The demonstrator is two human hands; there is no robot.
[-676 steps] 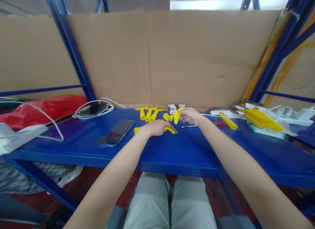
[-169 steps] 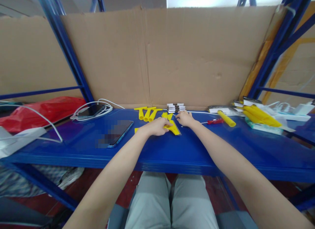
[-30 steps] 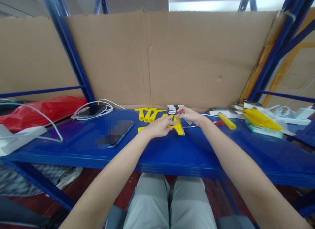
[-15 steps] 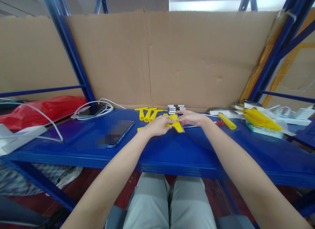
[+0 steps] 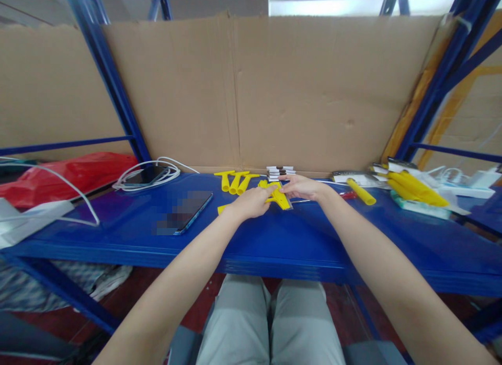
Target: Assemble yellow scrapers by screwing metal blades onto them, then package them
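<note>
My left hand (image 5: 257,202) is closed on the left side of a flat yellow plastic piece (image 5: 280,198), just above the blue tabletop. My right hand (image 5: 298,188) grips the same piece from the right, with its fingers bent over the upper edge. A clear or shiny strip shows along the piece's lower right edge. My fingers cover part of it. Behind my left hand stand several yellow T-shaped plastic handles (image 5: 234,184). Another yellow part (image 5: 221,208) is mostly hidden by my left wrist. A small stack of black-and-white packets (image 5: 281,171) lies behind my right fingers.
A phone (image 5: 194,212) lies left on the blue table (image 5: 274,250). Farther left are a coiled white cable (image 5: 172,172) and a red bag (image 5: 74,177). To the right are a yellow tube (image 5: 361,192), a red-handled tool (image 5: 348,195) and yellow packaging (image 5: 418,190). Cardboard (image 5: 290,93) stands behind.
Both hands stay on the yellow piece, which has shifted and turned very slightly. The other things lie as before.
</note>
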